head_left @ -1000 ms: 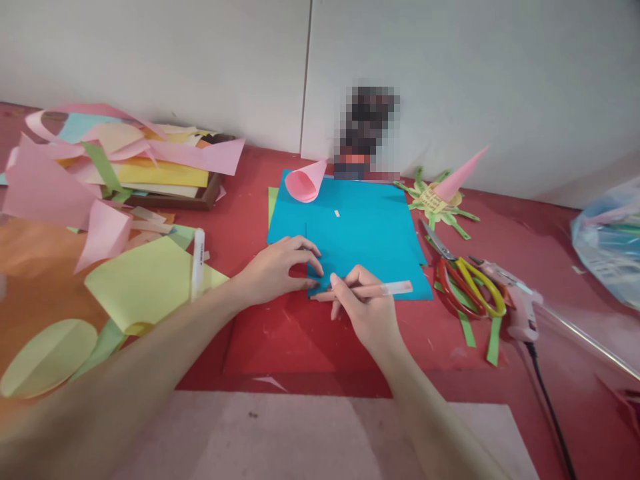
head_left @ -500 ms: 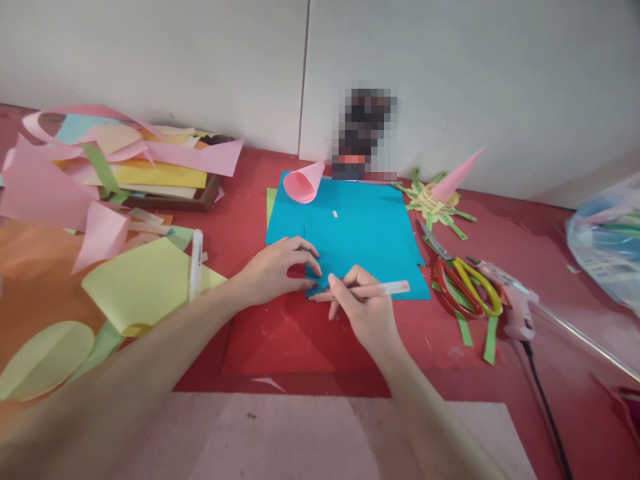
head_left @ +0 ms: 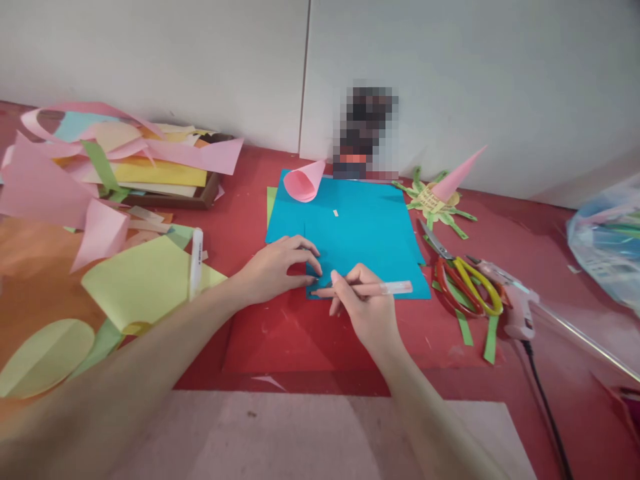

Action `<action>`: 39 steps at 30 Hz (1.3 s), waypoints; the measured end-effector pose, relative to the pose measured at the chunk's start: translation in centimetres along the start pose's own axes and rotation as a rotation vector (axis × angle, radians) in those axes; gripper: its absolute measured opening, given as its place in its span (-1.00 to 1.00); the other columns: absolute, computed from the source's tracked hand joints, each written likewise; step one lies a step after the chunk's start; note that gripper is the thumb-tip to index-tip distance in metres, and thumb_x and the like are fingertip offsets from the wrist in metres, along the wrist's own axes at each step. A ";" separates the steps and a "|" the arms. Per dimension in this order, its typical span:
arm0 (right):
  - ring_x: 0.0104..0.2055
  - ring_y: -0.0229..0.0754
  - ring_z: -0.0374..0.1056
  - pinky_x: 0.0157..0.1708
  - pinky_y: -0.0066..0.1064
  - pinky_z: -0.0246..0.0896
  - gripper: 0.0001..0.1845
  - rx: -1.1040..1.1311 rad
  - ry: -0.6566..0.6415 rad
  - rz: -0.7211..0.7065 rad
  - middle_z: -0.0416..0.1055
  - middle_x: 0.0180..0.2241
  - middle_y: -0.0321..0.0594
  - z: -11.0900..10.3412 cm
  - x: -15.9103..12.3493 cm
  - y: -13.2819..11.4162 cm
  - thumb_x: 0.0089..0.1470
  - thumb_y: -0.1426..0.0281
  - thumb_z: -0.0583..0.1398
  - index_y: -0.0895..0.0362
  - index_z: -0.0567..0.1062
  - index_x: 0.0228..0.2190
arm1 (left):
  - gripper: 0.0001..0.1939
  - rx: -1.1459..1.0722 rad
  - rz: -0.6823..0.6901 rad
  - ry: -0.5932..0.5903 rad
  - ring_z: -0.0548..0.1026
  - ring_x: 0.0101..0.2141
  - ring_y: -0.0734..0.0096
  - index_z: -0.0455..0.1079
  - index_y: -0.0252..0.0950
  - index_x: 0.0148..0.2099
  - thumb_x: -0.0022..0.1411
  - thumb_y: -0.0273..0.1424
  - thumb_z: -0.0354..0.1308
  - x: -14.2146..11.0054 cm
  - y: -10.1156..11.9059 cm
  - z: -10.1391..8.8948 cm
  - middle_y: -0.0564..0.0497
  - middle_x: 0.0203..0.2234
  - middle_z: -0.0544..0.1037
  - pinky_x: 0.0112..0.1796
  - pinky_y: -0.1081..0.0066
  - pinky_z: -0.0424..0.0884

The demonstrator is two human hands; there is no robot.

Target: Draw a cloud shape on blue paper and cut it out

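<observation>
The bench [head_left: 540,240] is red all over, a bit scuffed, and it runs right up to a pale grey wall [head_left: 200,67] with one dark vertical seam. Against the wall there's a pixelated dark patch [head_left: 367,127], can't tell what's under it. Along the near edge lies a pale board [head_left: 300,433] with a few specks on it.

Middle of the bench: a bright blue sheet [head_left: 370,227], partly over a green one [head_left: 271,200], with a pink paper cone [head_left: 315,179] lying near its far left corner. The left hand [head_left: 280,267] rests on the blue sheet's near left part, fingers loosely curved and gripping nothing that I can see. The right hand [head_left: 367,303] pinches a slim pen [head_left: 386,288], its tip at the near left corner of the blue.

Left side's a proper mess: a brown tray [head_left: 206,195] heaped with paper scraps [head_left: 160,157], then orange paper [head_left: 40,260], a yellow-green sheet [head_left: 140,280] and a white marker [head_left: 196,267] on top.

Over on the right, red-and-yellow-handled scissors [head_left: 477,287] lie across green strips [head_left: 493,340], just beside a glue gun [head_left: 521,313]. Behind those sits a paper flower [head_left: 434,203] with a pink spike, and a clear plastic bag [head_left: 607,240] slumps further right.
</observation>
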State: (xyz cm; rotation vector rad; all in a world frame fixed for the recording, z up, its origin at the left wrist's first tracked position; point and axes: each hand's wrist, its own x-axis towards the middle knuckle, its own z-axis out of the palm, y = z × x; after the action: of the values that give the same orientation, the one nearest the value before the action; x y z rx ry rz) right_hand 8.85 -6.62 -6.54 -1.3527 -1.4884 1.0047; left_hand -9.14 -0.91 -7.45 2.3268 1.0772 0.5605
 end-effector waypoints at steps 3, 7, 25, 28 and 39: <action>-0.62 -0.26 0.39 -0.61 -0.49 0.20 -0.64 0.000 0.027 0.002 0.29 -0.76 -0.39 0.0 0.1 0.1 0.10 0.26 0.13 0.08 0.21 -0.65 | -0.86 -0.004 0.010 -0.005 0.35 -0.11 0.32 0.44 -0.14 -0.26 0.16 -0.27 0.09 0.0 0.0 0.0 0.03 -0.11 0.39 -0.10 0.28 0.25; -0.57 -0.25 0.43 -0.55 -0.49 0.24 -0.63 0.022 0.007 0.015 0.27 -0.76 -0.40 0.0 0.1 -0.1 0.10 0.31 0.13 0.08 0.19 -0.67 | -0.86 0.001 -0.006 -0.005 0.35 -0.12 0.32 0.44 -0.14 -0.27 0.16 -0.27 0.10 0.0 0.0 0.0 0.04 -0.10 0.39 -0.11 0.28 0.25; -0.61 -0.28 0.40 -0.63 -0.53 0.16 -0.65 0.012 0.034 0.022 0.30 -0.76 -0.40 0.0 0.1 -0.1 0.10 0.34 0.14 0.09 0.20 -0.66 | -0.86 -0.001 0.007 -0.011 0.34 -0.12 0.33 0.44 -0.16 -0.27 0.17 -0.27 0.09 -0.1 0.2 -0.1 0.03 -0.11 0.38 -0.11 0.30 0.24; -0.54 -0.26 0.45 -0.56 -0.54 0.21 -0.64 0.033 0.001 0.019 0.28 -0.77 -0.41 0.0 0.0 -0.1 0.10 0.36 0.14 0.09 0.19 -0.67 | -0.86 0.005 0.001 -0.004 0.34 -0.12 0.33 0.44 -0.15 -0.26 0.16 -0.27 0.10 -0.1 0.0 0.0 0.04 -0.10 0.39 -0.12 0.30 0.25; -0.56 -0.22 0.44 -0.62 -0.52 0.18 -0.66 0.011 0.054 0.011 0.30 -0.76 -0.37 0.0 0.0 0.2 0.10 0.28 0.13 0.09 0.21 -0.64 | -0.86 0.004 0.005 -0.011 0.34 -0.12 0.33 0.44 -0.15 -0.26 0.16 -0.27 0.11 0.0 0.1 0.0 0.04 -0.10 0.38 -0.12 0.30 0.24</action>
State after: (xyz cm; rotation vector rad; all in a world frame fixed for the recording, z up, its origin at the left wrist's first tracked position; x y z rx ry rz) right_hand 8.93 -6.59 -6.74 -1.3715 -1.4351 0.9747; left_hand -9.11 -0.97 -7.36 2.3344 1.0688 0.5477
